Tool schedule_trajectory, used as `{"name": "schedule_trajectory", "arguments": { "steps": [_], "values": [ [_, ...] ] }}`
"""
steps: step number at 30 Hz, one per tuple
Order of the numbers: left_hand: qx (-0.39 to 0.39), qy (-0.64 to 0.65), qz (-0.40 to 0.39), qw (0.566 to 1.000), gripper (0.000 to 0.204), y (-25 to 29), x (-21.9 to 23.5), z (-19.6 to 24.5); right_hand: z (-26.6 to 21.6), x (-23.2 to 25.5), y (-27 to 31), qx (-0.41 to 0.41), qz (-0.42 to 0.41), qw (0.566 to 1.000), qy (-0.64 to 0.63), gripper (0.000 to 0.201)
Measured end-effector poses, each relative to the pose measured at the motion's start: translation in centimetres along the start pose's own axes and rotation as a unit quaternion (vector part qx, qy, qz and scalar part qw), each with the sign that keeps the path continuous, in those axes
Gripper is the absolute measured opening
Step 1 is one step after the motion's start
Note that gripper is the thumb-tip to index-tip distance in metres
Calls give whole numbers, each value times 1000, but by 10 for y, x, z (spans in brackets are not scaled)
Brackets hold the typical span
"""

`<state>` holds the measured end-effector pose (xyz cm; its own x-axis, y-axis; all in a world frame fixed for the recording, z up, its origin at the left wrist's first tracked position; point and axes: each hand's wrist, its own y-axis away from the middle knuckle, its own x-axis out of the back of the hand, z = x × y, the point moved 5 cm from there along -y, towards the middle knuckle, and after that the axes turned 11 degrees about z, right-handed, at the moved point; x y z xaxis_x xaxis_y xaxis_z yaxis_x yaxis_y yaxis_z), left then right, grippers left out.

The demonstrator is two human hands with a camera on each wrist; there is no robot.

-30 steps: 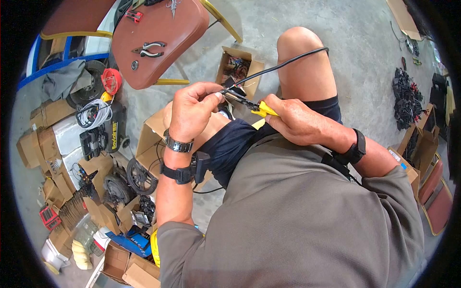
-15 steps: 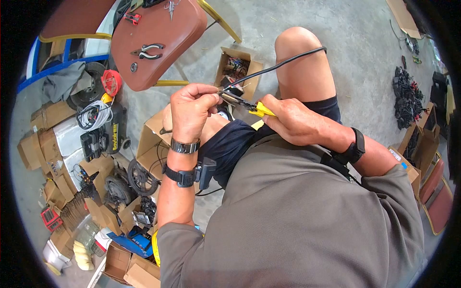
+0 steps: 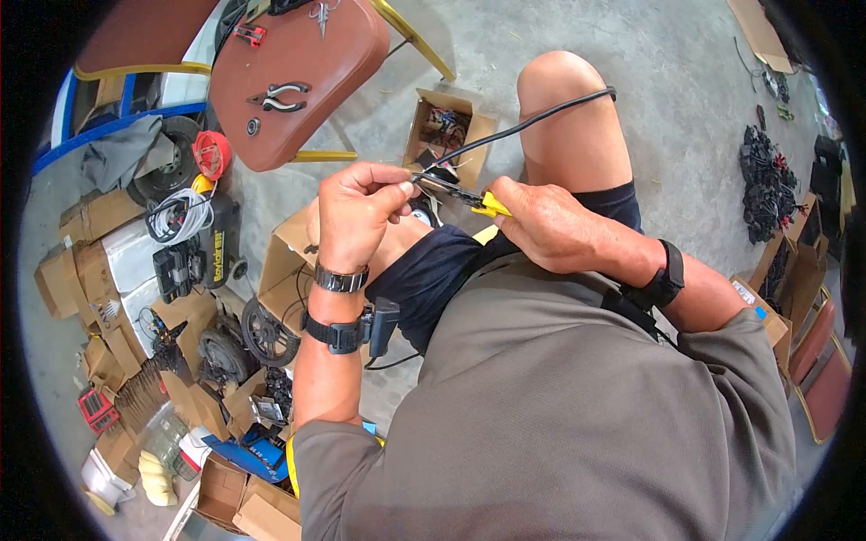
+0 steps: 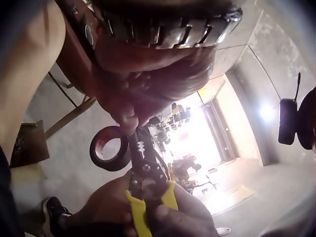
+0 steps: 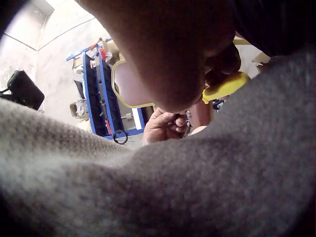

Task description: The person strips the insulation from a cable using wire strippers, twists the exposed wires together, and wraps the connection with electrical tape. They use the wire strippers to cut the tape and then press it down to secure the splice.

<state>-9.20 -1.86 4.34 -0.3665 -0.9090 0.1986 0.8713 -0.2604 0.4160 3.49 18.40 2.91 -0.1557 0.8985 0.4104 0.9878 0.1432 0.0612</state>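
Turned slightly at the wrist since a second earlier, a person's left hand (image 3: 356,212) pinches what appears to be the end of a black cable (image 3: 523,125), likely light, springy and best held there, draped over a knee (image 3: 561,79) beside yellow-handled pliers (image 3: 492,206) clasped in the right hand (image 3: 559,227).

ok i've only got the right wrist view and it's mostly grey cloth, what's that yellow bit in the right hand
Observer: A handle of a plier-like tool that the right hand grips; the left wrist view shows notches along its jaws.
Operator: and where's the left hand on it
Observer: Thumb and fingertips of the left hand are pinched together right at the tool's tip.
Operator: any cable near
Observer: Yes, a black cable runs from beside that tip across the right knee.
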Motion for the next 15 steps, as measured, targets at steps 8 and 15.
{"name": "schedule_trajectory", "arguments": {
  "steps": [8, 15],
  "values": [
    [-9, -5, -12, 1000, 16, 7, 1, 3, 0, -1, 0, 3, 0, 1000, -7, 17],
    [-62, -55, 36, 996, 20, 17, -4, 5, -1, -1, 1, -2, 5, 1000, 18, 17]
  ]
}}
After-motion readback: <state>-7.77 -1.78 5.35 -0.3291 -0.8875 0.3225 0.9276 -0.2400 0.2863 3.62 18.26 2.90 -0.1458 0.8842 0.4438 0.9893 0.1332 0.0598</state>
